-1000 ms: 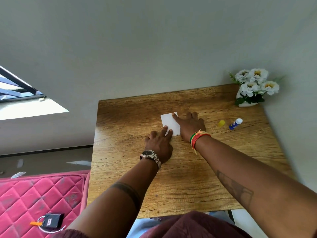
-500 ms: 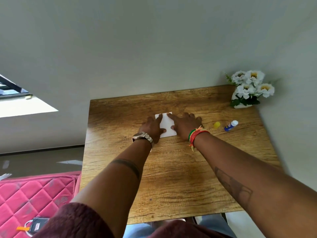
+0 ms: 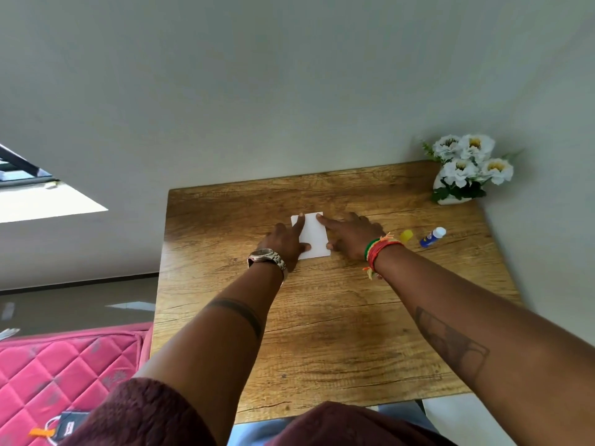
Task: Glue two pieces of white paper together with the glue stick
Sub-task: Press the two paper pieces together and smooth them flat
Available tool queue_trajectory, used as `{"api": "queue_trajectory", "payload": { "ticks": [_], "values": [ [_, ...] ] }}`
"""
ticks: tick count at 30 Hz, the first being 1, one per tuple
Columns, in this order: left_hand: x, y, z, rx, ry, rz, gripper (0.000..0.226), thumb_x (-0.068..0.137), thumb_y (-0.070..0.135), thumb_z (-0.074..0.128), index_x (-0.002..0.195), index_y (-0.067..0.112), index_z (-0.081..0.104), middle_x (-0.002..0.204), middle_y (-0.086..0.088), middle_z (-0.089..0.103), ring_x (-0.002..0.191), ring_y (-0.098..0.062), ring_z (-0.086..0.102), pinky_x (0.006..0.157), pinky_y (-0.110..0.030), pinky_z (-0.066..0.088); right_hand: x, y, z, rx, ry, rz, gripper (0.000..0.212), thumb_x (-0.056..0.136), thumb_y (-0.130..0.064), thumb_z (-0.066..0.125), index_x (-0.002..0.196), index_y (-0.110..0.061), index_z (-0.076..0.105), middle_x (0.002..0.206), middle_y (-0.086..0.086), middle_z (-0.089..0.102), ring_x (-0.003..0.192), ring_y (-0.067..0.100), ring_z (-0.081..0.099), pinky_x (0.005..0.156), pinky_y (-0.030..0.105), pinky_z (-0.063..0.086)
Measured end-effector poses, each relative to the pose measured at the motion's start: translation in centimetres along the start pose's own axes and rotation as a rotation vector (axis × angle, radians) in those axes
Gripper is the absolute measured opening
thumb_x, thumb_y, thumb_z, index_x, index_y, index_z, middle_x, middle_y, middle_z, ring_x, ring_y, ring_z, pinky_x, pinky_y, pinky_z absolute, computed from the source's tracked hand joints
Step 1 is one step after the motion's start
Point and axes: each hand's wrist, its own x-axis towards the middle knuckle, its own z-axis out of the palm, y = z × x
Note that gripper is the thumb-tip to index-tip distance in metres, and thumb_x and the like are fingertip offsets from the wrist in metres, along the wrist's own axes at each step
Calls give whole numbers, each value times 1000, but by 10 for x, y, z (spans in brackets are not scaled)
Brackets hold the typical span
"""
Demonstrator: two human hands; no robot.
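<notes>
Head view showed a wooden table (image 3: 322, 333) pushed against a pale wall, and on its far half lay the white paper (image 3: 314, 235), flat on the wood between the two hands. To the left of the table a pink quilted mattress (image 3: 64, 375) was visible. In the far right corner stood a small vase of white flowers (image 3: 467, 169). The left hand (image 3: 285, 241) rested on the left side of the paper with its fingers straight, the forefinger reaching to the far edge, and the right hand (image 3: 349, 235) lay in the same way on the right side, fingers stretched and flat, so both hands were spread and pressing, not holding anything. Whether one sheet or two lay there I could not tell (only one white rectangle was seen). The paper seemed to be very light, thin and easy to bend, and on the smooth wood it probably would slide, so it is better handled with flat fingertips from above, or lifted by a corner, not squeezed. The glue stick (image 3: 433, 237) lay on its side near the right wrist, apart from the paper, small and stiff, easy to take around its body. Its yellow cap (image 3: 406, 235) lay just beside it.
</notes>
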Motion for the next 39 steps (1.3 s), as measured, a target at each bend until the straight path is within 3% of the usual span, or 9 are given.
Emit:
{"api": "queue_trajectory", "payload": {
  "ticks": [4, 9, 12, 17, 23, 27, 30, 35, 39],
  "values": [
    [1, -4, -6, -74, -23, -13, 92, 93, 48, 63, 160, 31, 3, 135, -20, 53, 110, -37, 60, 76, -39, 51, 2, -5, -7, -38, -57, 25, 81, 88, -67, 53, 148, -63, -1, 162, 17, 26, 141, 45, 34, 106, 64, 32],
    [-2, -8, -16, -128, -75, -18, 101, 90, 39, 71, 160, 28, 0, 128, -16, 59, 76, -19, 56, 48, -26, 38, 3, -4, -11, -43, -95, 4, 93, 83, -67, 59, 149, -61, -4, 162, 17, 26, 142, 45, 34, 107, 61, 34],
    [-3, -6, -18, -139, -95, -15, 103, 89, 38, 72, 160, 29, -2, 130, -17, 58, 80, -21, 55, 47, -25, 38, 4, -4, -13, -30, -101, 7, 99, 76, -70, 63, 150, -60, -2, 162, 16, 26, 142, 45, 33, 109, 60, 34],
    [-5, -4, -24, -134, -136, 7, 107, 89, 35, 74, 160, 29, -5, 132, -18, 57, 84, -23, 57, 50, -26, 42, 2, -10, -9, -6, -49, 62, 83, 79, -84, 43, 149, -63, 3, 163, 16, 26, 142, 47, 32, 109, 63, 30],
    [-10, -3, -31, -117, -131, -27, 66, 102, 46, 51, 158, 28, 22, 113, -6, 60, 79, -23, 65, 49, -20, 50, 0, -10, -10, 12, -54, 53, 95, 77, -69, 66, 150, -61, 5, 155, 16, 36, 136, 45, 40, 105, 62, 35],
    [-18, 0, -34, -110, -76, -34, 100, 86, 32, 76, 161, 21, 10, 143, -16, 53, 121, -35, 59, 96, -39, 51, -7, -10, -15, 50, -71, 47, 99, 78, -64, 71, 152, -59, 4, 157, 16, 33, 138, 44, 39, 106, 60, 37],
    [-29, 2, -26, -155, -33, -15, 105, 85, 25, 77, 161, 27, 5, 139, -17, 53, 112, -36, 60, 90, -47, 55, -23, -9, -11, 125, -26, 54, 101, 78, -60, 72, 152, -57, 4, 157, 16, 34, 138, 45, 39, 107, 59, 40],
    [-49, -2, -4, -239, 137, 7, 68, 94, 18, 63, 154, 23, 32, 138, -18, 53, 116, -34, 58, 88, -42, 52, -53, -16, 8, 207, 169, 56, 74, 90, -50, 60, 153, -43, 23, 146, 17, 45, 130, 41, 45, 99, 52, 48],
    [-60, 12, -1, -592, 334, -289, 36, 93, 16, 52, 127, 12, 64, 122, -13, 68, 107, -31, 64, 82, -33, 51, -56, -32, 17, 659, 281, 260, 50, 93, -37, 64, 138, -16, 57, 138, 15, 57, 126, 36, 53, 102, 43, 49]
  ]
}}
